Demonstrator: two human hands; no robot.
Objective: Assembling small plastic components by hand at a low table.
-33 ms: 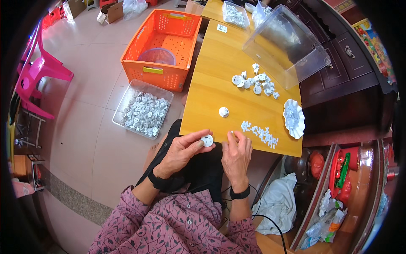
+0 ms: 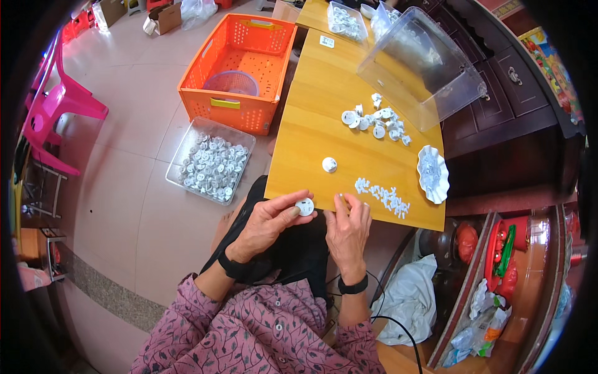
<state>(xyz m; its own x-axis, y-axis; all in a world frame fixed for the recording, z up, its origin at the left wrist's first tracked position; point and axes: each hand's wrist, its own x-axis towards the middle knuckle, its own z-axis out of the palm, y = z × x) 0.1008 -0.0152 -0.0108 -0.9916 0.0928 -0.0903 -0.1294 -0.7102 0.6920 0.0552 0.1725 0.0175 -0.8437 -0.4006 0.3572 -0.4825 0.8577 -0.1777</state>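
Observation:
Between the thumb and fingers of my left hand [image 2: 265, 225] is a round white plastic disc [image 2: 304, 207] with small dark slots, its face turned up at the table's near edge. My right hand [image 2: 349, 227] is just to its right, fingers bent; a tiny whitish bit shows at the fingertips, too small to name. Beyond both hands, a single white round plastic part [image 2: 329, 164] sits on the yellow wooden table [image 2: 305, 124]. Several tiny white plastic pieces [image 2: 389, 199] are scattered to the right of my right hand. Farther back lies a loose pile of white round parts [image 2: 380, 121].
A scalloped white dish [image 2: 434, 177] with clear small pieces stands at the table's right edge. Behind it, a clear plastic bin [image 2: 423, 68] lies tilted. On the floor at left are a clear box of white parts [image 2: 212, 168] and an orange crate [image 2: 233, 103].
The fingers of my right hand have shifted very slightly. My left hand and the disc stay in place.

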